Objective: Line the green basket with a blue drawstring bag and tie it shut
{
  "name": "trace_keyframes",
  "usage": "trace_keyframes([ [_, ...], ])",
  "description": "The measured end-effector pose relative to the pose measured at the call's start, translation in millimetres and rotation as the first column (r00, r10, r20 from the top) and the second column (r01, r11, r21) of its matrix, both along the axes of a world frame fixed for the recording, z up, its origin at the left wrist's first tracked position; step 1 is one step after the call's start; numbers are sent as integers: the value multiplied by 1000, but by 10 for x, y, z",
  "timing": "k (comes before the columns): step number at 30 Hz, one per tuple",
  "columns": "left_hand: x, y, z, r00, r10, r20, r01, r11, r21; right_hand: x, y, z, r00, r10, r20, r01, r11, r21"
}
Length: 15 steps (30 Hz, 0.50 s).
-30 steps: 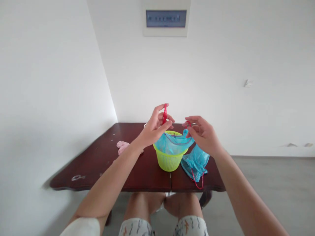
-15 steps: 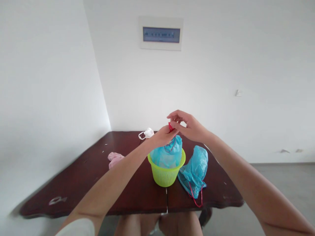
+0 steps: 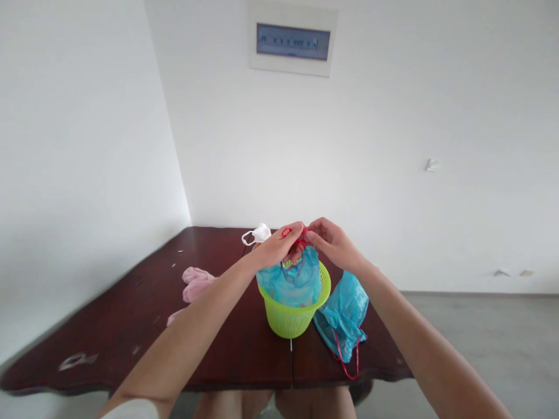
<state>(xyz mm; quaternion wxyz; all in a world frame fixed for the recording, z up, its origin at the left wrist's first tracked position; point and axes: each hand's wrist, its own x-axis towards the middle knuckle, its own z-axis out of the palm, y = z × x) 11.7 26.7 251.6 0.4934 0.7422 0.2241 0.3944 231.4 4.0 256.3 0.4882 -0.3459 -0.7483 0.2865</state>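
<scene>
A green basket [image 3: 290, 323] is set upright on the dark red table [image 3: 236, 349], and a thin blue bag [image 3: 297, 285] is held with its lower part inside the basket and its top above the rim. The red string [image 3: 305, 235] of this bag is held just over the basket by two hands. By the left hand [image 3: 288, 241], the string is pinched, with the thumb laid along it and the fingers curled below. By the right hand [image 3: 321, 233], the string is pinched too, between the thumb and a bent finger, right beside the left hand; what is done by its other fingers cannot be told. The string is likely held up high so that the soft bag top is kept from flopping down, and the bag's sides are likely kept up by the stiff basket wall. The hands are probably kept close together because only a short bit of string is being worked. To the right of the basket, and very near it, another blue bag [image 3: 349, 297] is laid, with its red cord [image 3: 358, 361] hung toward the front, perhaps left there to be out of the way. To the left of the basket, pink cloth [image 3: 196, 282] is partly hidden by the left arm. Behind the basket, on its left, a small white bag [image 3: 262, 233] with a loop is seen.
</scene>
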Motion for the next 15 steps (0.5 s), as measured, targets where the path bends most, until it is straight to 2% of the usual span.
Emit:
trace_keyframes([
  [2,2,28,-52,999,19,41,-16,998,-58,-66,36,-67,998,45,-46,-47,998,-47],
  [3,5,43,-84,998,23,64,-17,996,-93,-103,50,-108,996,27,-81,-31,998,-50],
  [6,13,94,-197,993,32,117,-10,984,-179,-209,69,-237,972,-77,-222,78,997,-4],
  [9,12,174,-321,984,71,162,-30,970,-241,-283,48,-331,910,-193,-367,225,973,45],
  [11,9,253,-391,974,84,211,-18,955,-297,-315,12,-362,869,-283,-406,361,923,131],
  [12,8,298,-418,967,87,240,-3,944,-331,-327,-8,-369,869,-315,-381,414,885,213],
  [13,5,345,-440,958,94,270,11,931,-364,-337,-25,-373,883,-338,-327,439,842,314],
  [15,-8,439,-464,940,130,316,10,915,-403,-348,-36,-381,912,-376,-164,406,767,496],
])
